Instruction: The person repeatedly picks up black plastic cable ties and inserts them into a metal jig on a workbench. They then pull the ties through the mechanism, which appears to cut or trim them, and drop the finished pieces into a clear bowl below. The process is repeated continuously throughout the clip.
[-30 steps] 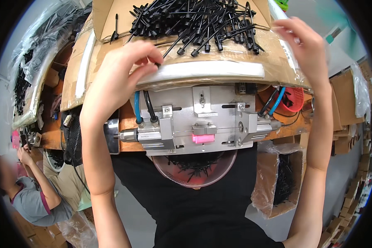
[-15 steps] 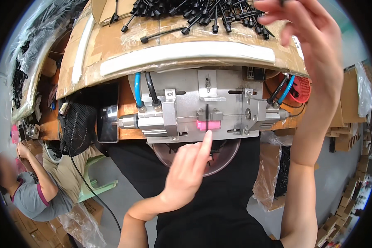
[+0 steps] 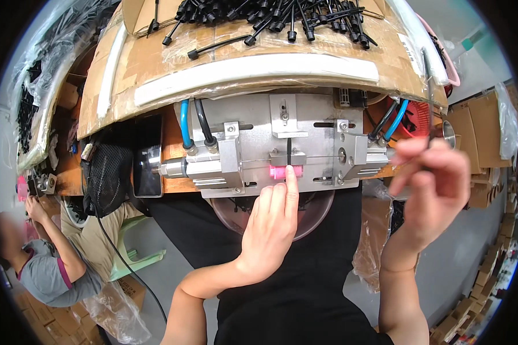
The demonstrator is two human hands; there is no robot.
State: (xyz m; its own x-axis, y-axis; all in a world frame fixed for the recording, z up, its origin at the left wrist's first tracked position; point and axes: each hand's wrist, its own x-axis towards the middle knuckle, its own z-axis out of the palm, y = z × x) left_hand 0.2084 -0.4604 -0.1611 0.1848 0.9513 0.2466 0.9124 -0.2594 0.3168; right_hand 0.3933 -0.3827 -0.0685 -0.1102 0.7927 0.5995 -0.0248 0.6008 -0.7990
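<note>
1. Left hand (image 3: pixel 269 227): fingers pressed together and extended, holding nothing; the index tip touches the pink block (image 3: pixel 278 172) at the front edge of the metal jig (image 3: pixel 282 144).
2. Right hand (image 3: pixel 429 192): fingers pinch a thin dark rod, probably a cable tie (image 3: pixel 429 95), held upright just right of the jig.
3. Handling: the tie appears light, slim and flexible; grip it near the head for control.
4. Farther off: loose ties (image 3: pixel 282 17) lie heaped on the cardboard tray (image 3: pixel 155 63).
</note>
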